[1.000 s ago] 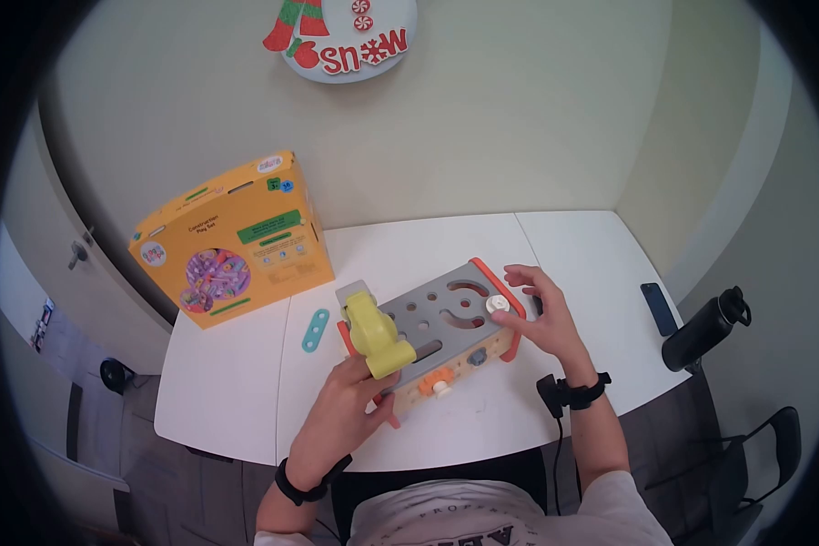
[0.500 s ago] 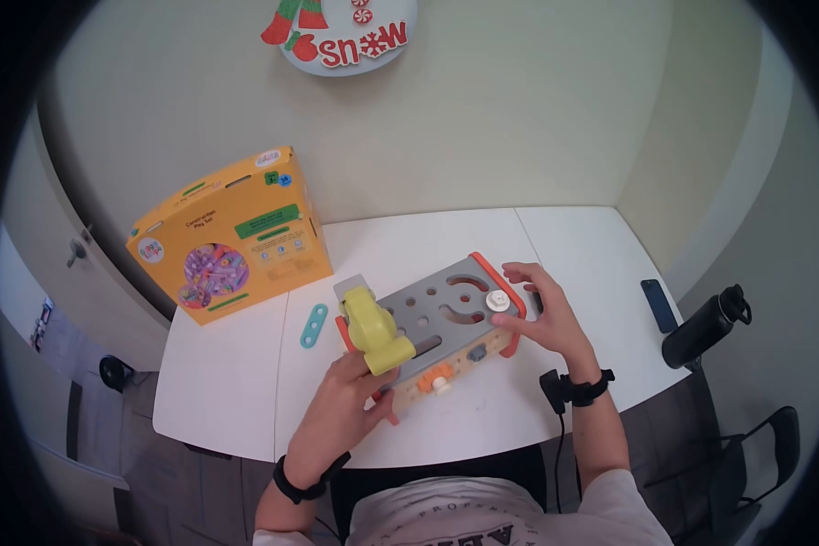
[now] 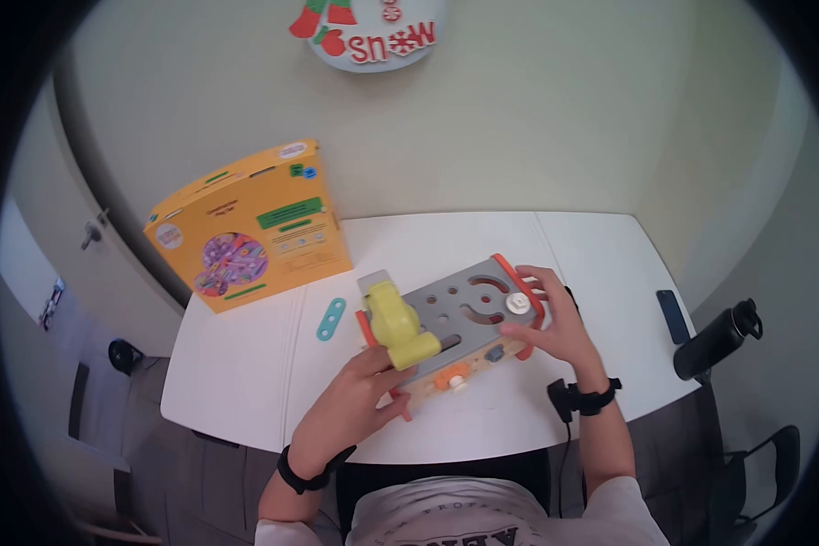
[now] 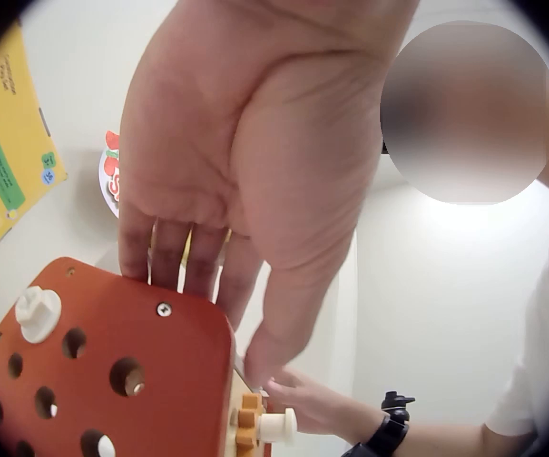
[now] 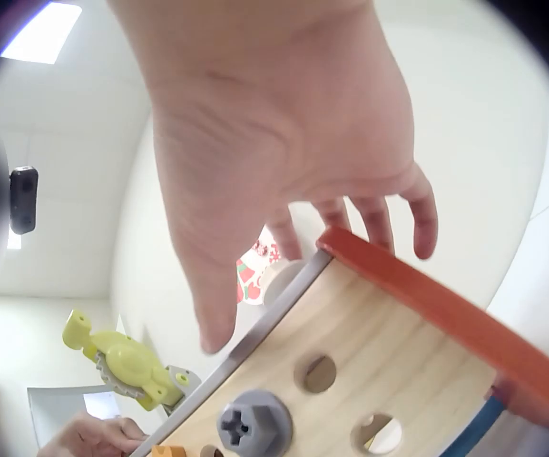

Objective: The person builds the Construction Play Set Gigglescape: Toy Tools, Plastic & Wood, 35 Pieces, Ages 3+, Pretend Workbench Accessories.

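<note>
A toy workbench [image 3: 469,318] with a grey top and red end panels stands at an angle on the table. My left hand [image 3: 350,400] holds its left end, thumb by the front edge, fingers over the top beside a yellow-green toy circular saw [image 3: 393,318]. In the left wrist view the fingertips are hidden behind the red panel [image 4: 113,352]. My right hand [image 3: 560,323] spans the right end with spread fingers. Its thumb is at the grey top's front edge, near a white bolt [image 3: 518,303]. An orange gear [image 3: 450,375] and a grey bolt [image 5: 254,426] are on the front.
A yellow play-set box [image 3: 255,241] stands at the back left, and a teal strip with holes [image 3: 331,318] lies between it and the workbench. A phone [image 3: 672,317] and black bottle [image 3: 719,341] are at the right edge of the white table [image 3: 227,382].
The head view has shifted a little. My right hand has come closer to the right end panel, its thumb slightly farther from the white bolt. The left hand keeps its place.
</note>
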A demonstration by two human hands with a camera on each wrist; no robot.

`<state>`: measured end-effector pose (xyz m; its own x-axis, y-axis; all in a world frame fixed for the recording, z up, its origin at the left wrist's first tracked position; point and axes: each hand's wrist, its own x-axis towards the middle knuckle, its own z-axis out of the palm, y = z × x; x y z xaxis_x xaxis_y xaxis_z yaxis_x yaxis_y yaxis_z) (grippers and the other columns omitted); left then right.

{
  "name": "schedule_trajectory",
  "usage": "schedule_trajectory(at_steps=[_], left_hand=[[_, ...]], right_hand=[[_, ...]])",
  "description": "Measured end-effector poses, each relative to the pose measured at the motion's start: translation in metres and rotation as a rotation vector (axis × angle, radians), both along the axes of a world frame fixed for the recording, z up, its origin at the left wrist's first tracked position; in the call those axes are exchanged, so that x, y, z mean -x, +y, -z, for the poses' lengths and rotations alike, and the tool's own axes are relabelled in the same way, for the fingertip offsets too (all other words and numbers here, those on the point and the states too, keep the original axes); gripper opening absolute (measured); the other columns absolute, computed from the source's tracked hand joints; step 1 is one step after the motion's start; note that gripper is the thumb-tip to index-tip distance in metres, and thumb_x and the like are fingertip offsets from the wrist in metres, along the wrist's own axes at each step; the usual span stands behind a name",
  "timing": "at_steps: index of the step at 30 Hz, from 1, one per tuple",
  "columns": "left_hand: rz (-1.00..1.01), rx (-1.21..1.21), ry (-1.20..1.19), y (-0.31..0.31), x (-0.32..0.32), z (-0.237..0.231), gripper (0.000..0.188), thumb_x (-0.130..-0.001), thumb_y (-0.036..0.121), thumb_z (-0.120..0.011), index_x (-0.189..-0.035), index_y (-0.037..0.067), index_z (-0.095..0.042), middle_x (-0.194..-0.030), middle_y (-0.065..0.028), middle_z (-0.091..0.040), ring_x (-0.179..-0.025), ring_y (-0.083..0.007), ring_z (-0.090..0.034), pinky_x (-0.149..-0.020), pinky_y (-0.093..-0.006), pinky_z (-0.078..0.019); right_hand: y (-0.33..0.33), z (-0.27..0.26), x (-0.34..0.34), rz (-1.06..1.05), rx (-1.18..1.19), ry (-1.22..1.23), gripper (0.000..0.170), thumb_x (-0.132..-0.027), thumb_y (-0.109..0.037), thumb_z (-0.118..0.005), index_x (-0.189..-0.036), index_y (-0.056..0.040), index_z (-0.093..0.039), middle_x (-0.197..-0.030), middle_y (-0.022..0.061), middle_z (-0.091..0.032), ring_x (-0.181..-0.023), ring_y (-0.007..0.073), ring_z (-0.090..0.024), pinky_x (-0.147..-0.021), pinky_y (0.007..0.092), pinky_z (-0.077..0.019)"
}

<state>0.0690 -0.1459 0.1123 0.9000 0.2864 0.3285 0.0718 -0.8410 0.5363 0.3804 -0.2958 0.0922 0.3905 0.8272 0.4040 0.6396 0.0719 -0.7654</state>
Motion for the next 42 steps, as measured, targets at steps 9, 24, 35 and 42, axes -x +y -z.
schedule_trajectory(at_steps=[9, 24, 35, 42], left_hand=[[0.109, -0.036, 0.05, 0.017, 0.005, 0.015, 0.064, -0.08, 0.0, -0.084, -0.141, 0.007, -0.066, -0.143, -0.0154, -0.06, -0.127, -0.0375, -0.061, -0.107, -0.0419, -0.054], [-0.35, -0.07, -0.108, 0.054, 0.022, -0.004, 0.028, -0.086, 0.007, -0.084, -0.112, 0.002, -0.075, -0.111, -0.0131, -0.074, -0.1, -0.0332, -0.069, -0.089, -0.0399, -0.0577], [-0.724, -0.085, 0.356, 0.177, -0.008, 0.133, 0.039, -0.077, 0.022, -0.088, -0.109, 0.003, -0.077, -0.112, -0.0224, -0.074, -0.106, -0.0384, -0.071, -0.091, -0.0454, -0.0577], [-0.651, -0.069, 0.325, 0.183, -0.01, 0.141, 0.039, -0.075, 0.018, -0.084, -0.108, 0.001, -0.075, -0.098, -0.0224, -0.075, -0.095, -0.0397, -0.073, -0.088, -0.0456, -0.0601]], right_hand=[[-0.002, 0.001, -0.009, -0.014, 0.049, -0.053, 0.09, -0.067, -0.02, -0.1, -0.145, -0.011, -0.057, -0.14, 0.0093, -0.061, -0.126, 0.0285, -0.062, -0.105, 0.044, -0.0524], [-0.006, -0.009, -0.008, 0.101, -0.035, -0.149, 0.059, -0.084, -0.011, -0.086, -0.137, -0.0053, -0.06, -0.137, 0.0127, -0.064, -0.129, 0.031, -0.061, -0.11, 0.0426, -0.048], [-0.012, -0.017, -0.004, 0.057, -0.065, -0.143, 0.054, -0.088, -0.017, -0.083, -0.136, -0.0048, -0.062, -0.133, 0.013, -0.065, -0.127, 0.0308, -0.062, -0.109, 0.0432, -0.0485], [-0.016, -0.017, -0.008, 0.03, -0.068, -0.117, 0.053, -0.089, -0.019, -0.083, -0.136, -0.0032, -0.063, -0.131, 0.0137, -0.066, -0.125, 0.0309, -0.063, -0.108, 0.0433, -0.0489]])
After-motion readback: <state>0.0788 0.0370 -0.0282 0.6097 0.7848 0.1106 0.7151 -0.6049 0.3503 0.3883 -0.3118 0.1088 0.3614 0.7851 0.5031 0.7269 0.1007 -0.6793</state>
